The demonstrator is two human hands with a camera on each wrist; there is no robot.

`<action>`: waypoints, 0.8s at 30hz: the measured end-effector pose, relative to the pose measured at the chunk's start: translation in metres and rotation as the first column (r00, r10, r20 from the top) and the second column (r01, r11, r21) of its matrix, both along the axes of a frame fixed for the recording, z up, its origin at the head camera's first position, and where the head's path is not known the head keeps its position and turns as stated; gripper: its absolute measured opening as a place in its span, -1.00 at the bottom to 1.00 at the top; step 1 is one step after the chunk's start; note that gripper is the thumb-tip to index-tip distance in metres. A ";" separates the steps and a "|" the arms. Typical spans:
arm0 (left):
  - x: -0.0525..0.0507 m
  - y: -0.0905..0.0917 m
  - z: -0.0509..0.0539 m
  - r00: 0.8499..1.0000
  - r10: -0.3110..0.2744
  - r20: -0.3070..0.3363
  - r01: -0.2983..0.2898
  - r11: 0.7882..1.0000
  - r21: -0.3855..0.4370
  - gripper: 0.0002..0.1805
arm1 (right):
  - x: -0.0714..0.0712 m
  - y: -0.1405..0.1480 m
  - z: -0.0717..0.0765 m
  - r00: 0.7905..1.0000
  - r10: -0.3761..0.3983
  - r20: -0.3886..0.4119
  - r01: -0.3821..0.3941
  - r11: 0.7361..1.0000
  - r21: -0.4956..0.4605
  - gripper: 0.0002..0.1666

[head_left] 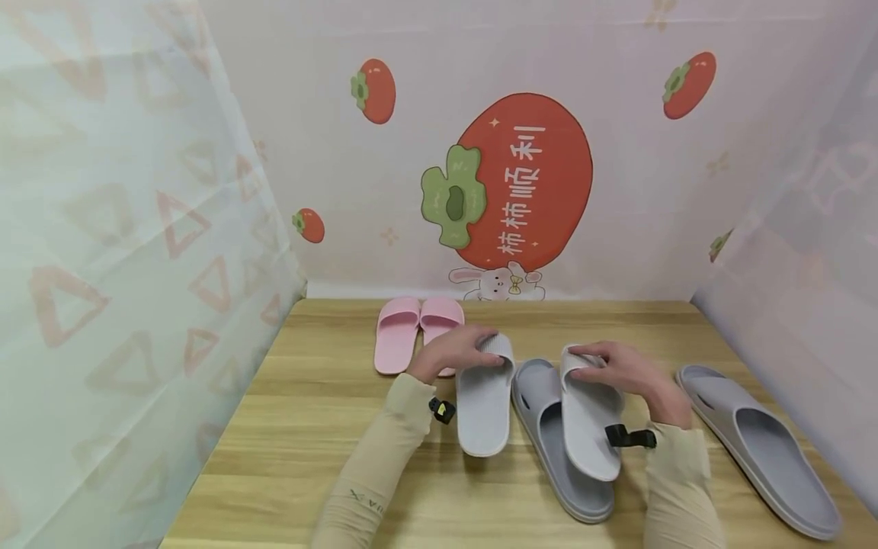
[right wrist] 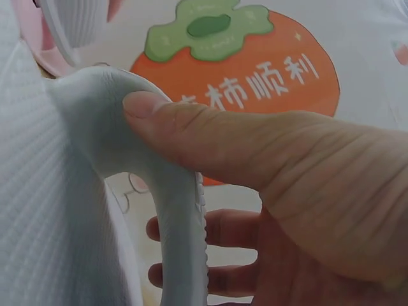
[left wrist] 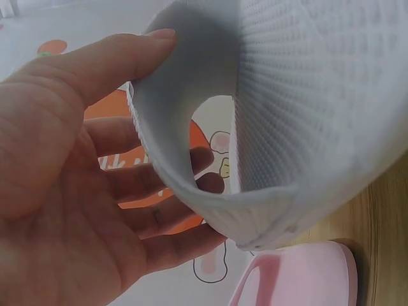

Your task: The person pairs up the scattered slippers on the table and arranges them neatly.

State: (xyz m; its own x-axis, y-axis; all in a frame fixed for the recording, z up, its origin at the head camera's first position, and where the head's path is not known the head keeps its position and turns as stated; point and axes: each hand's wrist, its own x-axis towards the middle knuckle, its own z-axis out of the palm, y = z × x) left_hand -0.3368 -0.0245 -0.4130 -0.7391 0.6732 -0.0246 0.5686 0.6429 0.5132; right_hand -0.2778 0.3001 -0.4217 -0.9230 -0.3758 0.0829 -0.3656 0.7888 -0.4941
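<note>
Left hand (head_left: 455, 351) pinches a white slipper (head_left: 483, 415) by its strap (left wrist: 167, 127), right hand (head_left: 631, 372) its mate (head_left: 588, 431); seemingly a carrying step, where lowering must clear the gray slipper (head_left: 549, 427).

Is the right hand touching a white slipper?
Touching: the right wrist view shows the right hand pinching a white slipper by its strap, thumb against it.

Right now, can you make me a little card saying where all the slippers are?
Left hand: pinches a whitish, ribbed-strap slipper by its strap
Right hand: pinches the matching whitish slipper
Partly hidden behind that one: smooth grey slipper
Far right: second smooth grey slipper
Beyond left hand: pair of pink slip-on slippers
Underneath: light-brown wood-grain table
</note>
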 end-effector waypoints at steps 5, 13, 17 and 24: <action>-0.002 -0.001 0.003 1.000 -0.004 0.013 0.004 1.000 0.005 -0.30 | -0.004 -0.015 0.000 1.000 0.008 -0.025 -0.007 1.000 0.020 -0.34; -0.007 -0.004 0.007 1.000 -0.010 -0.022 0.010 1.000 0.002 -0.40 | -0.003 -0.039 0.010 0.999 0.041 -0.007 -0.041 0.999 0.035 -0.35; -0.008 -0.006 0.008 1.000 -0.012 -0.021 0.012 1.000 0.000 -0.36 | -0.006 -0.050 0.018 0.997 0.079 -0.013 -0.079 0.996 0.034 -0.37; -0.007 -0.005 0.011 1.000 -0.008 -0.029 0.008 1.000 -0.007 -0.33 | -0.011 -0.060 0.026 0.993 0.120 -0.005 -0.120 0.991 0.062 -0.38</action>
